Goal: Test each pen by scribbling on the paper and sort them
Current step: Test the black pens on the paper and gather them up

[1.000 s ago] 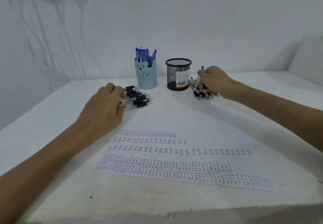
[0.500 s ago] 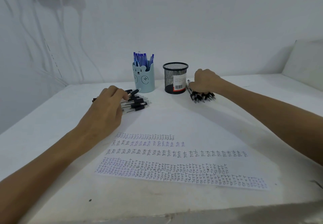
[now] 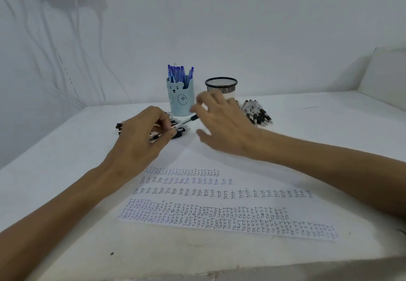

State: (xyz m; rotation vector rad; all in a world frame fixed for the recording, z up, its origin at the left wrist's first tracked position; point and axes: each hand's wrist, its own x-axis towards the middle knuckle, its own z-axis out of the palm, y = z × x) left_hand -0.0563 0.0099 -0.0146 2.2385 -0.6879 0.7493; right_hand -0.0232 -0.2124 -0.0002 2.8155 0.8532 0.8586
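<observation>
A white table [image 3: 66, 171] against a bare white wall, with two hands meeting over a heap of pens.

The left hand [image 3: 140, 140] rests on the pile of black-tipped pens [image 3: 175, 130] at the table's left middle, its fingers pinching one pen [image 3: 186, 120] whose dark end points up and right toward the right hand [image 3: 224, 124]. That hand hovers with fingers spread and loose, blurred, just beside the pen's end and gripping nothing. Behind them stands a light blue bear cup [image 3: 180, 98] full of blue pens [image 3: 179, 73], and next to it a black mesh cup [image 3: 221, 85], partly hidden by the right hand. A second pile of pens [image 3: 256, 111] lies right of the mesh cup. The paper [image 3: 219, 204], covered with rows of handwritten test words, lies flat near the table's front edge.
</observation>
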